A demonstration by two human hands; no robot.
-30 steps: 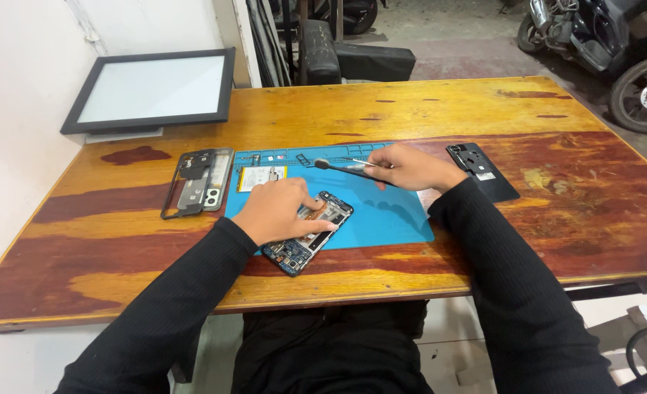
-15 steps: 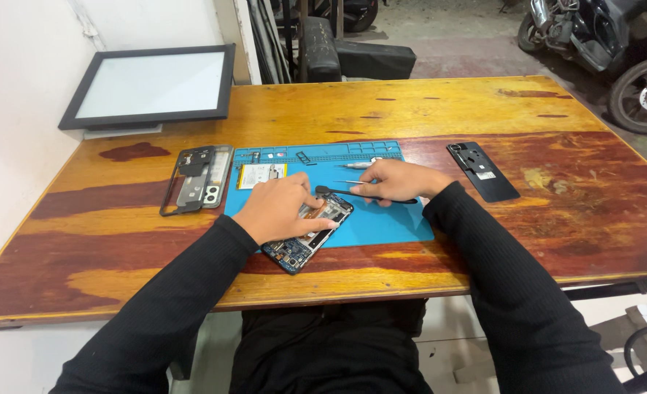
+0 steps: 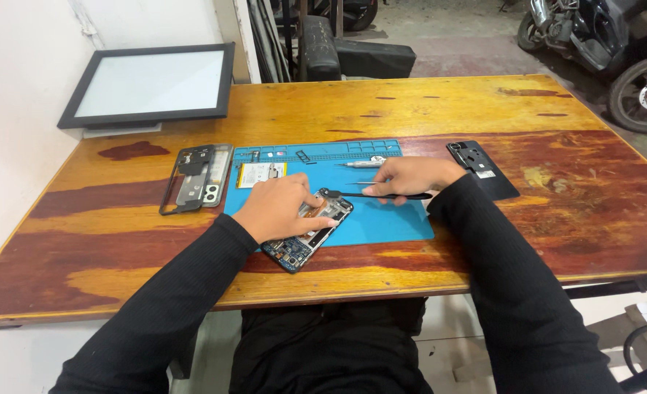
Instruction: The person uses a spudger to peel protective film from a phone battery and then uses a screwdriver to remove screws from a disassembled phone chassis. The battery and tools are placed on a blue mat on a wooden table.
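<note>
Head view, left hand flat, fingers pressing opened phone, right hand pinching thin black tool, blue rubber mat at centre frame, glossy wooden table.

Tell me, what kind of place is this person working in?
Probably a small phone repair workshop. An opened phone lies on a blue repair mat under the left hand, the right hand holds a thin black tool, and a removed phone frame sits beside the mat.
</note>
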